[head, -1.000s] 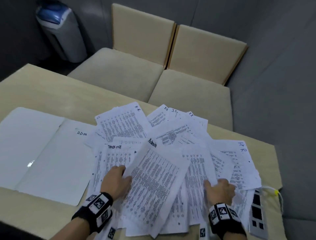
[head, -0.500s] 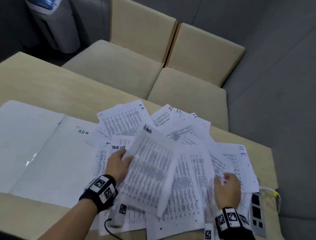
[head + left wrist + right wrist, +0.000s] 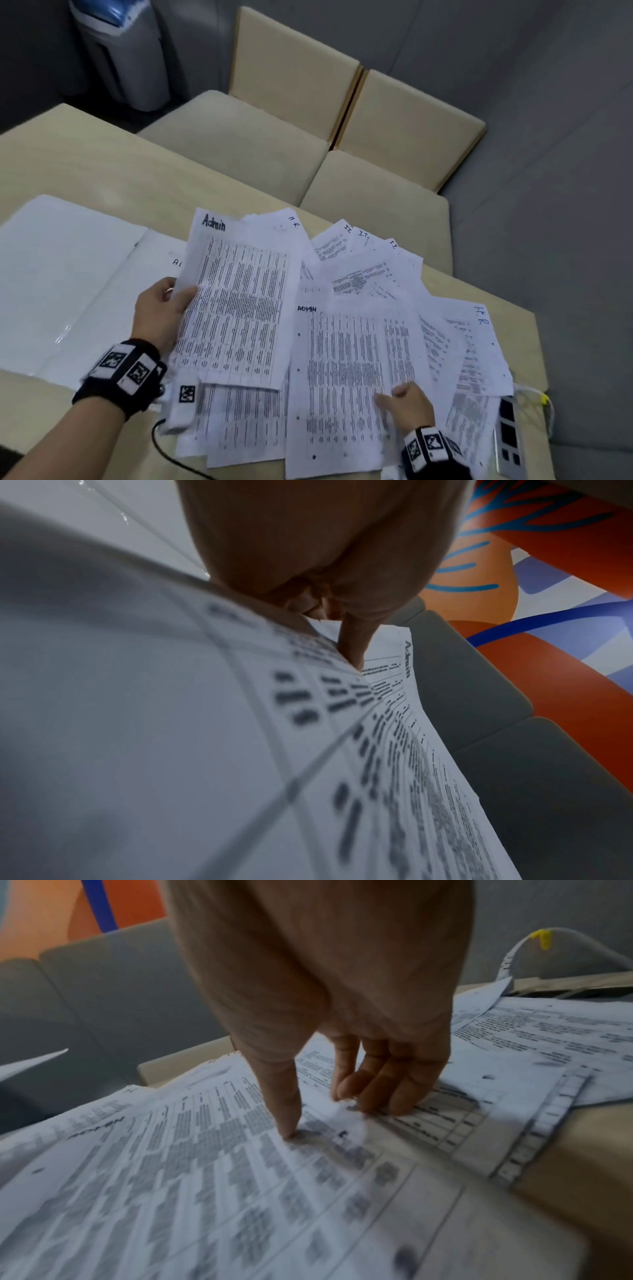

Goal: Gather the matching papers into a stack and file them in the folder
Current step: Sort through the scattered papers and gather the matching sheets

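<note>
Head view: left hand (image 3: 161, 308) pinched Admin sheet (image 3: 239, 301) at centre; right hand (image 3: 407, 404) lay relaxed, fingertips pressing ADMIN sheet (image 3: 349, 370) lower right — dragging risked pulling H.R. sheet (image 3: 479, 349) along into folder (image 3: 68, 274).

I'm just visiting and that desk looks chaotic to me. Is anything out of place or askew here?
Yes. The loose papers lie fanned askew, overlapping at many angles, with Admin, H.R. and I.T. headings mixed. Some overhang the table at its near edge. The left hand holds one Admin sheet lifted off the heap.
</note>
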